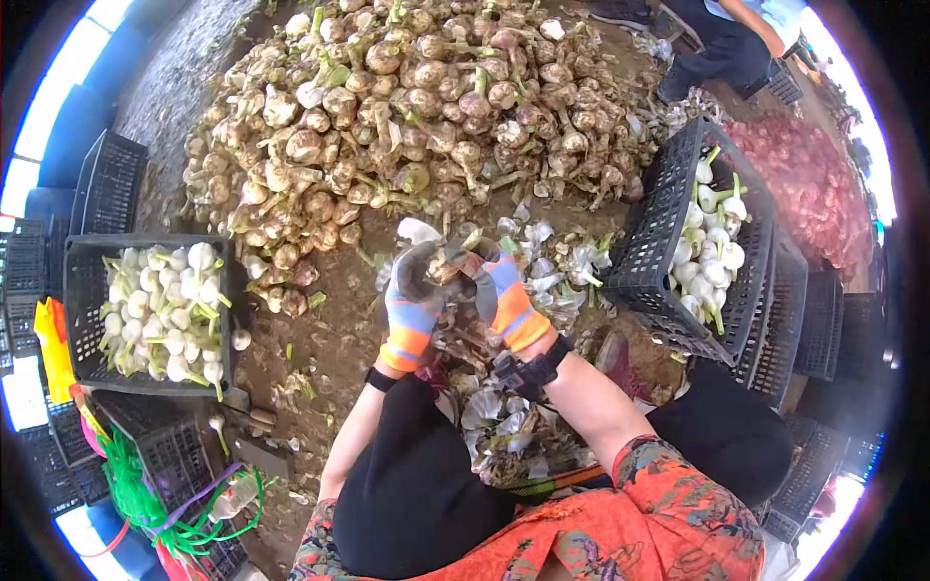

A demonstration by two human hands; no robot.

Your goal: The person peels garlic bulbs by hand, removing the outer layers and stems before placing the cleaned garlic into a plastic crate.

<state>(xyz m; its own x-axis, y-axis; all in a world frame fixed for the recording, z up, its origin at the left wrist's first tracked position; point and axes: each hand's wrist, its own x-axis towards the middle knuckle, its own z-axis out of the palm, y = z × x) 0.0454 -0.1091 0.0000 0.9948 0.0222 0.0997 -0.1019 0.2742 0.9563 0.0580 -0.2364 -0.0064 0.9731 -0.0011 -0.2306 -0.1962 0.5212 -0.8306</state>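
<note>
Both hands wear orange and grey-blue gloves with dark grey fingers and meet in front of my knees. My left hand (411, 300) is closed around a garlic bulb (444, 269), its brownish skin partly hidden by the fingers. My right hand (506, 295) presses on the bulb from the other side, its fingers curled and somewhat blurred. White papery peelings (542, 259) lie on the ground just beyond and beside the hands. More skins (504, 416) are heaped between my legs. Farther off rises a large pile of dirty, unpeeled garlic (407, 126).
Peeled white bulbs fill a black crate (150, 383) at left; another tilted crate (654, 218) holds more at right. Behind that lie red mesh sacks (804, 184). Green strapping (140, 484) hangs at lower left. Another person's leg (712, 58) shows at upper right.
</note>
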